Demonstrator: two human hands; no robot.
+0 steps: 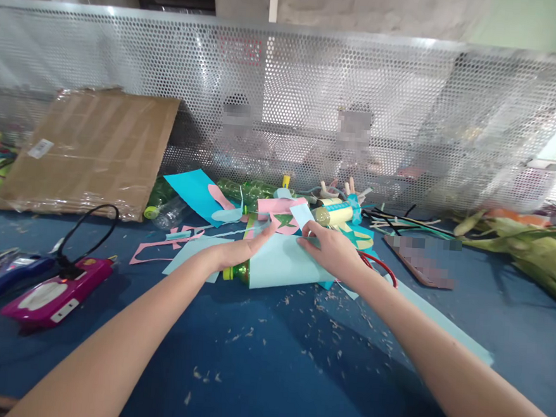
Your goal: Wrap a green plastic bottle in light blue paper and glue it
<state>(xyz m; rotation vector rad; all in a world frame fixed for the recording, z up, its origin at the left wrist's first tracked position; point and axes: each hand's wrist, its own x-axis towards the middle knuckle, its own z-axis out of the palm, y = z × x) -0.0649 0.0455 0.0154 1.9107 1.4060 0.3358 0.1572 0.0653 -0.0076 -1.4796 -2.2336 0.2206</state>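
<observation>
perforated screen [173, 68] is standing behind blue table [247, 371]; cardboard [96, 151] is leaning on it at back left; green bottle [242, 272] is lying sideways mid-table, light blue sheet [283, 266] covering most of it; left hand [237, 251] is resting open at sheet's left edge; right hand [330, 247] is pinching small pale blue piece [301, 216] over sheet; yellow cap [228, 273] is pointing left
</observation>
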